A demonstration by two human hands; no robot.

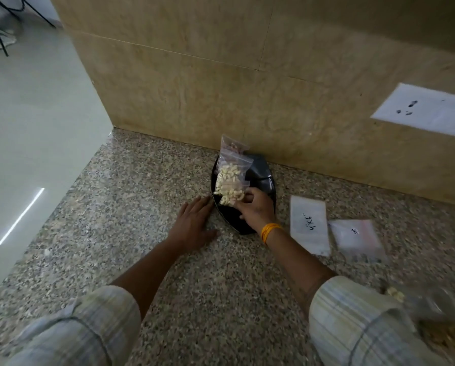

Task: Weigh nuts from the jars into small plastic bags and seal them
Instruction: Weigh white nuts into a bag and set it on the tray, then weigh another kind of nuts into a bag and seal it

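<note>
Nearest, at the right edge, a blurred jar [437,307] of nuts is sitting on the granite counter [115,260]. Further in, the left hand [194,220] is lying flat and open on the counter, fingertips just beside the black plate [263,178]. The right hand [255,207] is curling its fingers round the near end of a filled bag of cashews [230,184], which is lying on the plate; a second bag [233,146] is lying behind it, by the wall. To the right, packs of empty bags [309,224] are waiting. Judging by this, the bag is being set down with the finished ones: releasing it gently and flat should be keeping the seal shut and the pile steady
</note>
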